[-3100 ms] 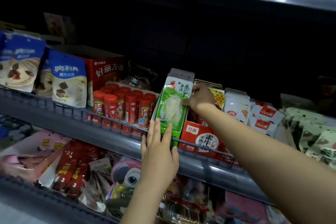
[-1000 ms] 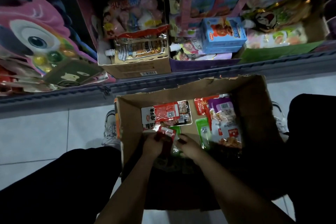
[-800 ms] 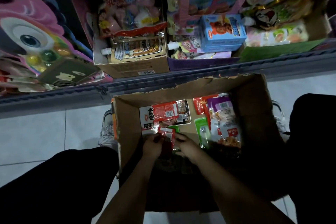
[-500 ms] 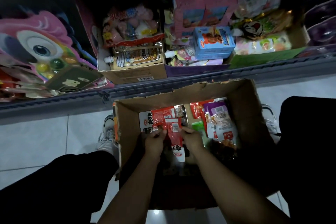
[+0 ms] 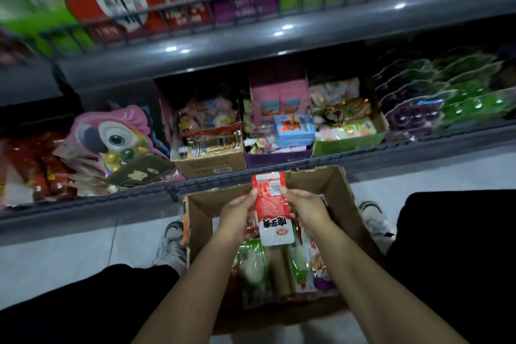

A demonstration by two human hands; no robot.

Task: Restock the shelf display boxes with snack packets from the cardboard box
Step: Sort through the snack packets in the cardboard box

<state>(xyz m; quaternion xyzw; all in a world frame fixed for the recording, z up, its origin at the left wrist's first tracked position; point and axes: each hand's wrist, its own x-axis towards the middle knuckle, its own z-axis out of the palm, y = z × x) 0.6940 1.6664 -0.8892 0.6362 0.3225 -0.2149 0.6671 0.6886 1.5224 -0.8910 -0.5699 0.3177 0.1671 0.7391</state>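
arms: bare to the elbow, no sleeves or jewellery seen | legs: covered by black trousers (image 5: 452, 254) | feet: pale lace-up trainers (image 5: 171, 246) worn, dark markings noted, detail blurred

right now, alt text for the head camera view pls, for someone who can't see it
Both hands, left hand and right hand, hold a red and white snack packet above an open cardboard box of green and red packets on the floor. Behind it, a low shelf carries display boxes of sweets and a pink parrot-shaped pack.
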